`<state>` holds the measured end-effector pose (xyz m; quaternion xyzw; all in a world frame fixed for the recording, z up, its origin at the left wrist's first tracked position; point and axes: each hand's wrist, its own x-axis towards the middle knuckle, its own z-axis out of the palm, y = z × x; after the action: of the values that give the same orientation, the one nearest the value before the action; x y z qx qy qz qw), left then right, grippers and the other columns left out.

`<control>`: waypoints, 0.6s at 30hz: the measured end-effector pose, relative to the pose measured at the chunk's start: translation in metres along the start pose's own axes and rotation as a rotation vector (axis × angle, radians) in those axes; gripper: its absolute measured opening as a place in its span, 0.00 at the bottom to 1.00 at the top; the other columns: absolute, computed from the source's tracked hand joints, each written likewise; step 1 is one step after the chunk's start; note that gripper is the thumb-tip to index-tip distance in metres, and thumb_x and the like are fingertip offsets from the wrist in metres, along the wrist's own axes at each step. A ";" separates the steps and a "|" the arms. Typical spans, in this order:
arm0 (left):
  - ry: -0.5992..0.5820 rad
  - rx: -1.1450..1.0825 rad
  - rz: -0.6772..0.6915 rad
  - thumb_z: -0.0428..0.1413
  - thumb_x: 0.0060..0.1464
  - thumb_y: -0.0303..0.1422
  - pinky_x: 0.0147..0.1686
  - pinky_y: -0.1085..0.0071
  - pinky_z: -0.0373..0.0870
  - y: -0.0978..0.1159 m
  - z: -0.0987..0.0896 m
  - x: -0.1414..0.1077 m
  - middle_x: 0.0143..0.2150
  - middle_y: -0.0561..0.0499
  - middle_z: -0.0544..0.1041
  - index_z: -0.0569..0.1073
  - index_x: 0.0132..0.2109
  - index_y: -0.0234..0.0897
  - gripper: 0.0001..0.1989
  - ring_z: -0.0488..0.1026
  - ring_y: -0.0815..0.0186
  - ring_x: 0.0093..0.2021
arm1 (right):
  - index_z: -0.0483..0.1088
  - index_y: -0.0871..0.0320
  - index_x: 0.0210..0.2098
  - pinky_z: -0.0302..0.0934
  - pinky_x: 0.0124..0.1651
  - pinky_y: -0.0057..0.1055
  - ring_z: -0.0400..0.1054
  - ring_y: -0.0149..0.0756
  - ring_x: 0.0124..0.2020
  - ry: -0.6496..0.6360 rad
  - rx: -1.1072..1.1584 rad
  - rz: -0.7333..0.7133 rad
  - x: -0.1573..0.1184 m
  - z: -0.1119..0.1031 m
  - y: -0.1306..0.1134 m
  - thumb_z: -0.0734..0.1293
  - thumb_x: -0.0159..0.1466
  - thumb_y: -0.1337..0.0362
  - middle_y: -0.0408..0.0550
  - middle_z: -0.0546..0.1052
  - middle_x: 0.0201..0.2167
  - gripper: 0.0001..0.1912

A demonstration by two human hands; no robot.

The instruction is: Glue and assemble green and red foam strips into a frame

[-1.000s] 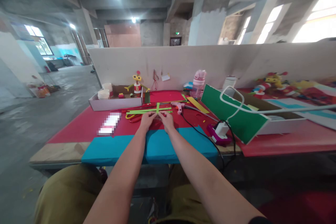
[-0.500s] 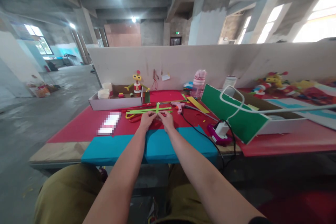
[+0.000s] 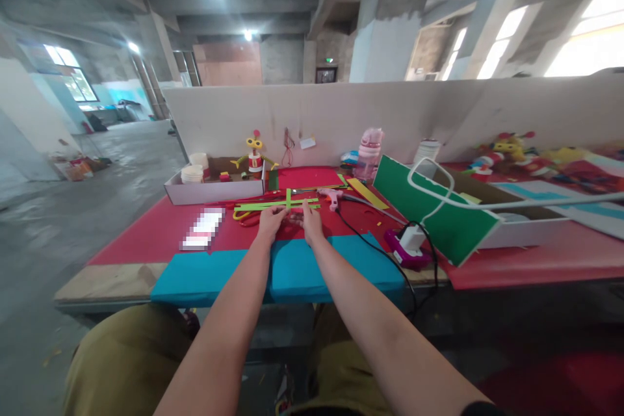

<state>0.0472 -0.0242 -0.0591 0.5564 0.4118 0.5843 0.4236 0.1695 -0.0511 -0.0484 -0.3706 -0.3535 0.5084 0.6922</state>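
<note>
My left hand [image 3: 272, 222] pinches the lower end of a narrow light-green strip [image 3: 288, 197], which stands up from the fingertips. To the right of it, my right hand [image 3: 311, 221] has its fingers apart and holds nothing that I can see. Just beyond both hands, more light-green strips [image 3: 251, 207] lie across the red tabletop. Yellow-handled scissors [image 3: 240, 215] rest left of my left hand. A pink glue gun [image 3: 332, 198] lies to the right, beyond my right hand.
A purple power block [image 3: 407, 253] with a white plug and trailing cords sits at right, beside a leaning green board [image 3: 431, 211]. Behind at left stand a white box [image 3: 214, 193] with paper cups and a toy figure [image 3: 254, 159]. Blue cloth [image 3: 336, 266] covers the front edge.
My right hand has let go of the strip and its fingers have spread away to the right. The green strip, held in my left hand, has shifted slightly left.
</note>
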 end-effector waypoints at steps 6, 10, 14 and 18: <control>-0.028 -0.072 -0.023 0.64 0.40 0.41 0.28 0.72 0.67 0.002 0.000 -0.001 0.26 0.50 0.77 0.78 0.34 0.33 0.16 0.71 0.68 0.25 | 0.68 0.54 0.28 0.70 0.34 0.37 0.71 0.36 0.25 -0.082 -0.022 -0.017 0.004 -0.003 0.002 0.69 0.52 0.47 0.43 0.74 0.22 0.17; -0.022 -0.127 -0.049 0.65 0.39 0.41 0.28 0.72 0.67 0.007 0.000 -0.003 0.26 0.50 0.77 0.78 0.34 0.33 0.17 0.70 0.69 0.25 | 0.67 0.53 0.31 0.70 0.35 0.40 0.71 0.37 0.24 -0.077 0.043 0.006 0.006 -0.005 0.004 0.66 0.56 0.48 0.43 0.74 0.22 0.15; 0.026 -0.183 -0.082 0.65 0.38 0.41 0.27 0.73 0.66 0.013 0.000 -0.005 0.24 0.51 0.76 0.77 0.33 0.32 0.17 0.69 0.70 0.23 | 0.65 0.53 0.30 0.70 0.35 0.40 0.72 0.38 0.24 0.020 0.085 0.009 0.008 -0.006 0.003 0.64 0.57 0.48 0.43 0.74 0.21 0.14; -0.042 -0.148 -0.076 0.65 0.38 0.39 0.29 0.71 0.67 0.016 0.002 -0.007 0.25 0.50 0.76 0.77 0.33 0.32 0.16 0.70 0.68 0.25 | 0.68 0.54 0.29 0.70 0.35 0.36 0.71 0.35 0.24 -0.100 -0.015 -0.001 0.003 -0.003 0.002 0.71 0.50 0.52 0.40 0.74 0.22 0.15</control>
<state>0.0490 -0.0354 -0.0455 0.5197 0.3796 0.5848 0.4938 0.1717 -0.0478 -0.0509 -0.3500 -0.3916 0.5233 0.6710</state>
